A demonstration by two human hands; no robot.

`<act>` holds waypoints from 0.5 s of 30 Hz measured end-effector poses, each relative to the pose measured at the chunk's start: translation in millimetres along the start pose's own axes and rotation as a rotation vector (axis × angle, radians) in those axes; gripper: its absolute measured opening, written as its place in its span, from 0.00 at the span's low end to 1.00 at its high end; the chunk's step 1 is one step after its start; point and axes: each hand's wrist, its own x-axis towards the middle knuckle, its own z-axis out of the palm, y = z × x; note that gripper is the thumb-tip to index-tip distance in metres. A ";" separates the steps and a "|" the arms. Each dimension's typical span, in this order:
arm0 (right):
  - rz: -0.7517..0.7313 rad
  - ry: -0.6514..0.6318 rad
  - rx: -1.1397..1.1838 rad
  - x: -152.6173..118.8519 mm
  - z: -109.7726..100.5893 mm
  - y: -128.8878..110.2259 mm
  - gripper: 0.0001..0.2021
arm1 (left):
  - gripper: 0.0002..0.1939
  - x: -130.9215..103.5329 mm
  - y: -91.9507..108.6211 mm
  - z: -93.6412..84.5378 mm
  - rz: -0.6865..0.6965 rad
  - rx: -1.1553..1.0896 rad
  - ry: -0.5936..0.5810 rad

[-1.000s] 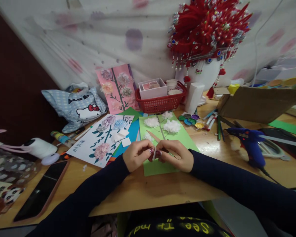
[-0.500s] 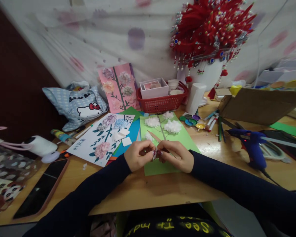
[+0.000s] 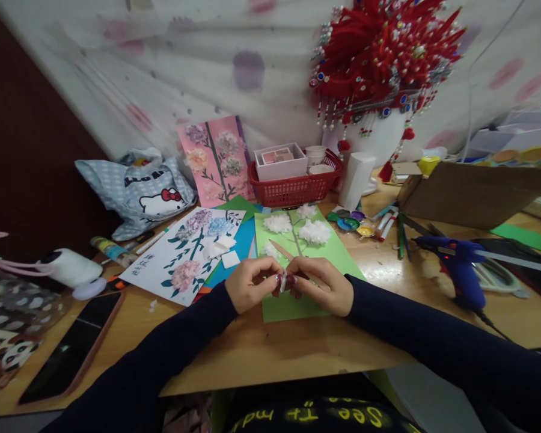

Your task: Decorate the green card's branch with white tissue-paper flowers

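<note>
White, thin material, perhaps paper (image 3: 283, 284), is pinched between the fingertips of the left hand (image 3: 251, 287) and right hand (image 3: 325, 287), above the near part of the green sheet (image 3: 293, 310), probably because so small a piece needs both hands to shape it. White squares (image 3: 229, 259) lie left of the sheet, seemingly for easy reach; the glue gun (image 3: 460, 267) stands well to its right, perhaps keeping its nozzle away from the fingers. Compared with half a second ago, the grip is nearly unchanged; the view has shifted slightly.

Light-green sheet (image 3: 315, 307), white flowers (image 3: 314, 232); bag (image 3: 139, 192) in blue-and-white checks.
</note>
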 end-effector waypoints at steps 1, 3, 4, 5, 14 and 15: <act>0.000 0.000 0.010 0.1 0.0 0.1 0.06 | 0.06 -0.1 0.0 -0.3 -0.002 -0.008 -0.004; 0.003 0.000 0.038 0.2 0.1 0.2 0.06 | 0.07 -0.3 -0.2 -0.6 -0.006 -0.027 -0.008; 0.005 0.001 0.048 0.3 0.0 0.2 0.06 | 0.07 -0.4 -0.5 -0.7 -0.006 -0.036 -0.005; 0.005 0.002 0.052 0.3 0.0 0.2 0.06 | 0.07 -0.3 -0.9 -0.7 -0.007 -0.044 -0.002; 0.022 0.052 0.024 0.2 -0.9 1.0 0.08 | 0.07 0.5 -2.7 -3.7 -0.005 -0.076 0.059; 0.024 0.058 0.021 0.2 -1.0 1.0 0.08 | 0.07 0.3 -2.4 -4.4 -0.007 -0.073 0.069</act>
